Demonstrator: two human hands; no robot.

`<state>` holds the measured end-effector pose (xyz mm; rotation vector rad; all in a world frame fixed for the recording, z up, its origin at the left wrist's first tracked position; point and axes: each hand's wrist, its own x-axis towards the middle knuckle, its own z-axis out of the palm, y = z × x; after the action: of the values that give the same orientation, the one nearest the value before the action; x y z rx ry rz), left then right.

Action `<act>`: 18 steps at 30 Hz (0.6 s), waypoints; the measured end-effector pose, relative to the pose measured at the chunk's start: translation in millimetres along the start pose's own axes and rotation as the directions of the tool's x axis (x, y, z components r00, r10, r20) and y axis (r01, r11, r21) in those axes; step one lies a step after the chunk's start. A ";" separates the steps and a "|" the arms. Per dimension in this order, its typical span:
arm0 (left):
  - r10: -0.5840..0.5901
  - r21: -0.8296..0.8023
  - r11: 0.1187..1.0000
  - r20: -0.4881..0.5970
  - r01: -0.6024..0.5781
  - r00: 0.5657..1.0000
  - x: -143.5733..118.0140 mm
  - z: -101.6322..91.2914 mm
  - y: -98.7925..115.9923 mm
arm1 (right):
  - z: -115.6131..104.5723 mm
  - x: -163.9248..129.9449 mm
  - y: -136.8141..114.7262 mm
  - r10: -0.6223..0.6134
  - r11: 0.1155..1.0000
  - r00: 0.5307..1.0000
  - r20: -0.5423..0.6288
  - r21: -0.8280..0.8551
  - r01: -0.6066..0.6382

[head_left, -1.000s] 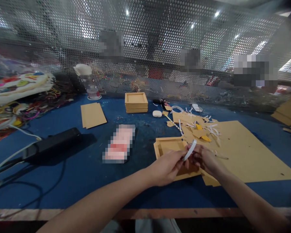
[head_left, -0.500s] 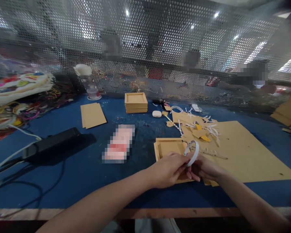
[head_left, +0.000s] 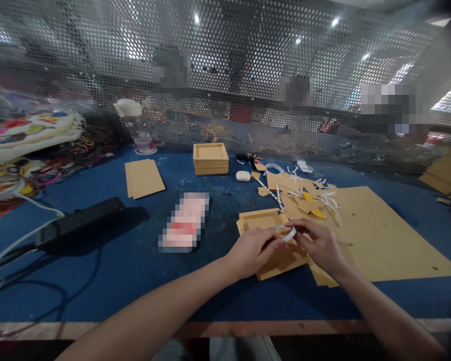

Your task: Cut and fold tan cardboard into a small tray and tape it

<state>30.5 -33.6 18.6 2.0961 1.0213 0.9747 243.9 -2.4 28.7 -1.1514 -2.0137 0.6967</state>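
Between my two hands is a roll of white tape (head_left: 290,234), tilted and pinched at its rim. My left hand (head_left: 251,250) grips the roll's near left side with thumb and fingers. On the other side, the fingertips of my right hand (head_left: 317,245) close on the roll's edge. Below both hands lies a shallow kraft cardboard tray (head_left: 281,266) with folded-up sides; its middle is partly hidden by the hands. Flat kraft sheets (head_left: 376,240) lie beside my right hand, with a clear ruler (head_left: 342,240) partly visible on them.
A stack of finished-looking cardboard trays (head_left: 211,168) stands at the back. Flat card pieces (head_left: 145,179), a white earbud case (head_left: 243,176), a second tape roll (head_left: 274,169) and paper scraps (head_left: 296,193) lie around. A black power strip (head_left: 80,223) with cables is at left. Perforated metal (head_left: 225,65) rises behind.
The tape roll has tipped from upright to flatter and lower. My right hand has turned over and risen to its far edge. The tray beneath has rotated slightly.
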 end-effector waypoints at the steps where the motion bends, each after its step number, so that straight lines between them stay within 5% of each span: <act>1: 0.006 -0.021 1.000 0.006 -0.005 1.000 -0.2 0.3 0.2 | 1.2 -0.2 1.1 0.037 0.999 0.999 0.002 0.029 -0.037; 9: 0.100 -0.157 0.984 0.120 -0.080 0.988 -1.9 -1.8 7.6 | 4.5 6.8 10.1 0.291 0.841 0.952 0.094 0.449 -0.301; 18: 0.187 -0.273 0.951 0.139 -0.144 0.972 -1.4 -6.6 8.9 | 8.4 6.0 8.5 0.445 0.700 0.875 0.191 0.535 -0.473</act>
<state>27.9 -38.1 28.5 2.0242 0.6055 0.9433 239.4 5.9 19.2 -1.2637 -1.3719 1.4803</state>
